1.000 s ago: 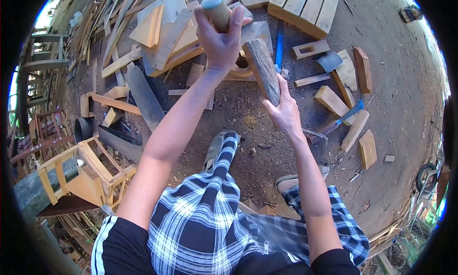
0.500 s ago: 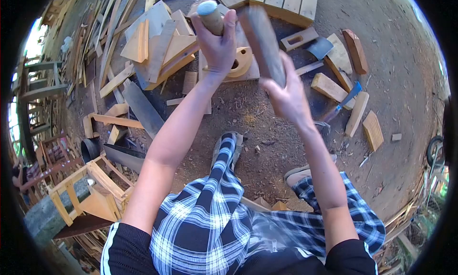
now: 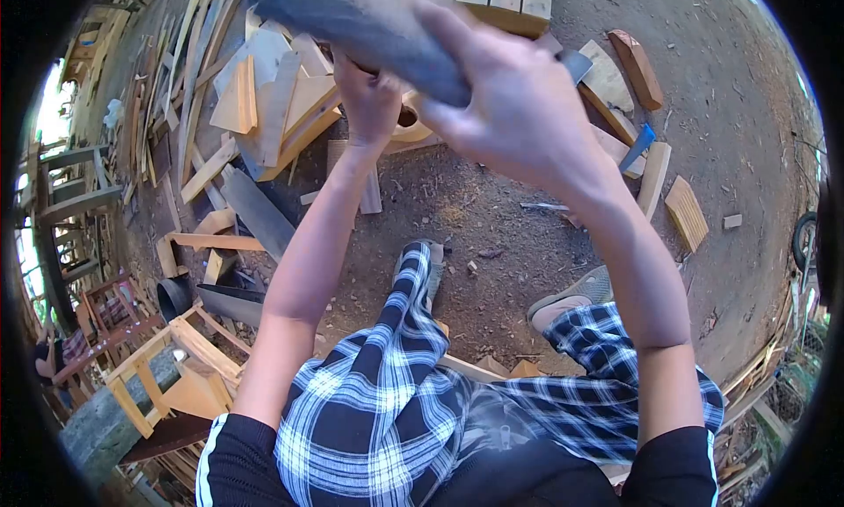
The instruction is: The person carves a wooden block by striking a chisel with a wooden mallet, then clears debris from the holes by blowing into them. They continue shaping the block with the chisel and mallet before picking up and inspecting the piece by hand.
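Observation:
My right hand (image 3: 519, 102) is closed around a thick, club-like wooden block (image 3: 374, 36), blurred by motion and slanting across the top of the view. Below and left of it, my left hand (image 3: 367, 107) is closed. The round wooden tool handle it gripped half a second ago is now hidden behind the block, and its lower end does not show. Just right of my left hand lies a pale wooden workpiece (image 3: 411, 131) with a dark hole, partly covered by my hands.
Wooden offcuts (image 3: 281, 102) are piled at left of the hands. A slatted wooden piece (image 3: 497, 19) stands at the back. Right lie a blue blade-like piece (image 3: 637, 151), a reddish block (image 3: 635, 67) and a ridged offcut (image 3: 686, 212). A wooden frame (image 3: 176, 357) sits lower left.
My right hand has come up and nearer the camera, swinging the wooden block from upright to slanting leftward over my left hand. My left hand has shifted slightly left in the view.

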`<act>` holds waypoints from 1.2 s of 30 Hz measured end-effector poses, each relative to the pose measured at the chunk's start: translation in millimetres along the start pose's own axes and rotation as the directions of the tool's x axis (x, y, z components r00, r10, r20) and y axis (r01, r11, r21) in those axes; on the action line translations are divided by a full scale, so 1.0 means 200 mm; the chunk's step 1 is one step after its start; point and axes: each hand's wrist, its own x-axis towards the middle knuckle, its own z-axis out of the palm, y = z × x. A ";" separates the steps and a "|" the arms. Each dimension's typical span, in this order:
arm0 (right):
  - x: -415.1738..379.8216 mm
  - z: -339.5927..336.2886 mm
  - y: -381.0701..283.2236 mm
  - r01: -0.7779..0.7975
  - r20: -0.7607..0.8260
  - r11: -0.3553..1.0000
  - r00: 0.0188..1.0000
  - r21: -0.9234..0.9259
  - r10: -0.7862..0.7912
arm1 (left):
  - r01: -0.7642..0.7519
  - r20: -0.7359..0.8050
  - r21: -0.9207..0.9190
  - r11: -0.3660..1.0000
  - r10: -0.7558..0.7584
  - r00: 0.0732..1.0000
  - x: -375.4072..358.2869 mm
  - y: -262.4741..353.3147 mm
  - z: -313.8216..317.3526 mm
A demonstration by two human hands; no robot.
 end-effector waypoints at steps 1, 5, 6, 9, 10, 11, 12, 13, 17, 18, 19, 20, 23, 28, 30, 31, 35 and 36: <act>0.01 0.03 0.03 -0.012 0.087 0.994 0.996 0.110 0.002 | -0.006 0.087 0.094 0.996 -0.002 0.996 0.04 0.02 -0.02; -0.11 0.10 0.06 -0.326 0.160 0.833 0.945 0.447 0.285 | 0.556 0.317 -0.341 0.758 -0.464 0.827 0.09 0.04 -0.09; -0.14 0.16 0.10 -0.321 0.168 0.834 0.947 0.448 0.274 | 0.554 0.305 -0.341 0.760 -0.468 0.830 0.11 0.03 -0.10; -0.30 0.38 0.26 -0.549 0.333 0.789 0.824 0.274 0.458 | 0.590 0.353 -0.404 0.699 -0.476 0.805 0.14 0.01 -0.12; -0.34 0.43 0.30 -0.624 0.425 0.759 0.748 0.187 0.510 | 0.594 0.357 -0.403 0.697 -0.478 0.803 0.13 0.02 -0.10; -0.37 0.47 0.31 -0.624 0.450 0.774 0.725 0.108 0.521 | 0.574 0.273 -0.395 0.717 -0.505 0.819 0.11 0.04 -0.09; -0.40 0.50 0.33 -0.622 0.459 0.775 0.723 0.110 0.516 | 0.554 0.182 -0.383 0.739 -0.528 0.830 0.09 0.07 -0.08; -0.40 0.50 0.31 -0.602 0.435 0.797 0.733 0.056 0.523 | 0.504 0.057 -0.392 0.770 -0.527 0.848 0.08 0.11 -0.06; -0.36 0.51 0.30 -0.591 0.412 0.807 0.736 0.001 0.538 | 0.436 -0.214 -0.421 0.796 -0.554 0.805 0.04 0.14 -0.05; -0.35 0.51 0.30 -0.585 0.421 0.811 0.735 -0.002 0.531 | 0.436 -0.208 -0.422 0.795 -0.553 0.807 0.04 0.14 -0.04; -0.35 0.51 0.30 -0.587 0.421 0.809 0.734 0.000 0.533 | 0.424 -0.243 -0.423 0.801 -0.551 0.798 0.04 0.14 -0.03; -0.34 0.51 0.29 -0.594 0.425 0.804 0.730 0.010 0.535 | 0.413 -0.278 -0.424 0.806 -0.550 0.788 0.03 0.14 -0.03; -0.36 0.54 0.30 -0.614 0.417 0.788 0.726 0.037 0.547 | 0.392 -0.221 -0.424 0.816 -0.513 0.829 0.04 0.12 -0.03; -0.39 0.52 0.25 -0.643 0.371 0.755 0.737 0.128 0.565 | 0.419 0.274 -0.373 0.828 -0.333 0.902 0.03 0.09 -0.05; -0.40 0.52 0.24 -0.663 0.416 0.740 0.709 0.116 0.570 | 0.377 0.035 -0.420 0.826 -0.400 0.916 0.03 0.10 -0.02; -0.41 0.53 0.24 -0.665 0.414 0.738 0.707 0.114 0.573 | 0.418 -0.035 -0.468 0.779 -0.489 0.872 0.05 0.12 -0.04; -0.42 0.54 0.27 -0.645 0.422 0.756 0.719 0.110 0.553 | 0.397 -0.176 -0.473 0.787 -0.526 0.832 0.10 0.13 -0.15; -0.41 0.53 0.27 -0.675 0.457 0.723 0.694 0.146 0.556 | 0.397 -0.176 -0.471 0.788 -0.525 0.833 0.08 0.12 -0.16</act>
